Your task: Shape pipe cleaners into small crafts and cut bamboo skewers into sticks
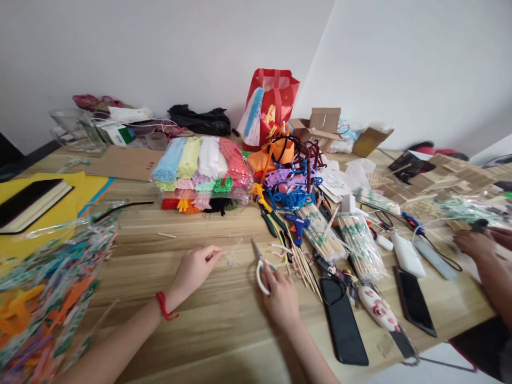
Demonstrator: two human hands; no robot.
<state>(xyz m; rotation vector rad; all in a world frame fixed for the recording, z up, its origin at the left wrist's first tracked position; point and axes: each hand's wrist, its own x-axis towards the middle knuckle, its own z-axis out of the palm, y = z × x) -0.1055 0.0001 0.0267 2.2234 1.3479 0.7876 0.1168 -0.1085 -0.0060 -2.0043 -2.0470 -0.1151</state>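
Note:
My right hand (pixel 283 300) holds a pair of scissors (pixel 257 252) by the white finger loops, blades pointing away from me over the wooden table (pixel 216 325). To its left, my left hand (pixel 195 271), with a red cord round the wrist, has its fingertips pinched together. What they hold, if anything, is too small to make out. Thin clear scraps (pixel 233 255) lie just beyond those fingertips. A short thin stick (pixel 166 235) is on the table farther away. Right of the scissors are several wooden sticks (pixel 304 261) and a blue glue gun (pixel 298 226).
Packed pipe cleaners (pixel 208 160) are stacked ahead, beside a red bag (pixel 280 101). Plastic-wrapped colourful strips (pixel 60 304) cover the left side. On the right are a black phone (pixel 343 325), bagged sticks (pixel 360 240) and another person's hands (pixel 476 242).

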